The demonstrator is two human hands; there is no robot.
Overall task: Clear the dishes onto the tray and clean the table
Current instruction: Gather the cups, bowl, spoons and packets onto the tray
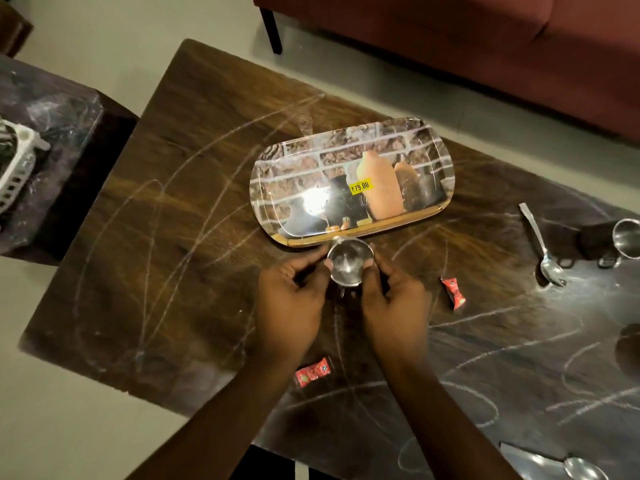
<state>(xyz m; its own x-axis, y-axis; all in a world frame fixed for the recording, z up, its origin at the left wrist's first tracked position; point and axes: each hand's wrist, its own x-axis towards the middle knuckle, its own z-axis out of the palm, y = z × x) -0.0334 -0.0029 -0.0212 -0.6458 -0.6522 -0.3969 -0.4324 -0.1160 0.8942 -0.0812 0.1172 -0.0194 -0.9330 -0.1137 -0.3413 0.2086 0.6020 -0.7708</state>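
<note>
A small steel bowl [349, 260] is held between both hands just in front of the tray's near rim. My left hand [289, 299] grips its left side and my right hand [393, 299] grips its right side. The printed tray [273, 168] lies on the dark wooden table [180, 209] beyond the bowl, with a yellow price sticker and nothing on it. A steel spoon [542, 249] lies to the right. A steel cup [627, 239] stands at the right edge. Another spoon [568, 467] lies at the bottom right.
Two red candy wrappers [453, 293] [313, 371] lie on the table near my hands. White streaks cover the tabletop. A white basket [15, 168] sits on a side stool at the left. A red sofa [485, 46] stands behind the table.
</note>
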